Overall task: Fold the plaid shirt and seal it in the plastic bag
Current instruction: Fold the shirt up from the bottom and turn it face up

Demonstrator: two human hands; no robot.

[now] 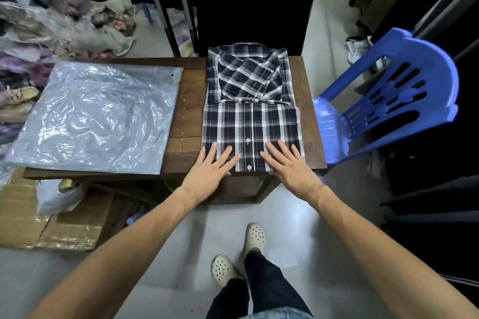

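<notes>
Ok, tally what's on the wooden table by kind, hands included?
Dark blue and white plaid shirt: 1
Clear plastic bag: 1
hands pressing flat on the shirt, left and right: 2
Total: 4

The shirt (251, 109) lies on the right part of the table (186, 101), the bag (96, 116) on its left part, apart from it. Both hands, left (211, 171) and right (290, 166), rest flat on the shirt's near edge. A chair (388, 96) stands right of the table.
</notes>
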